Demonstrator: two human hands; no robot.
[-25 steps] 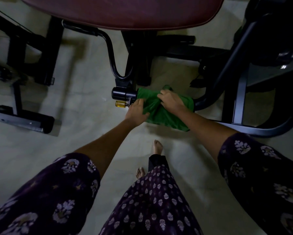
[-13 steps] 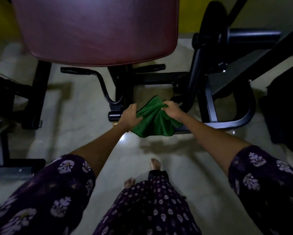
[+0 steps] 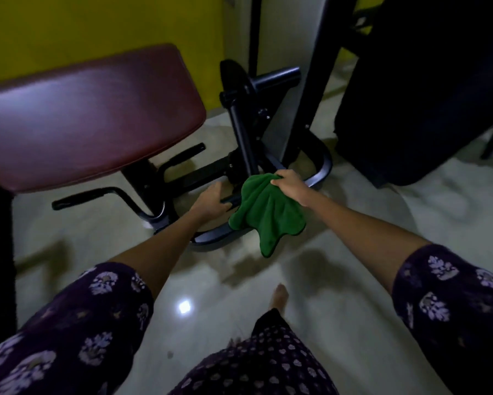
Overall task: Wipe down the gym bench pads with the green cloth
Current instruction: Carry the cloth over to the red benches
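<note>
A person leans over gym equipment in a dim room, the right hand point(image 3: 289, 187) pinching the top of the green cloth point(image 3: 265, 213), which hangs loose with its lower corner dangling over the pale floor point(image 3: 339, 280). The left hand point(image 3: 209, 203), just left of the cloth, curls its fingers around a low black frame bar point(image 3: 211, 238). The maroon bench pad point(image 3: 91, 115) sits up and to the far left, its rounded near edge well apart from the cloth. Black uprights point(image 3: 243, 138) and a dark bulky shape point(image 3: 424, 95) crowd the far right, against a yellow wall point(image 3: 97, 24). Open floor stretches near the person, around one bare foot point(image 3: 279, 296).
</note>
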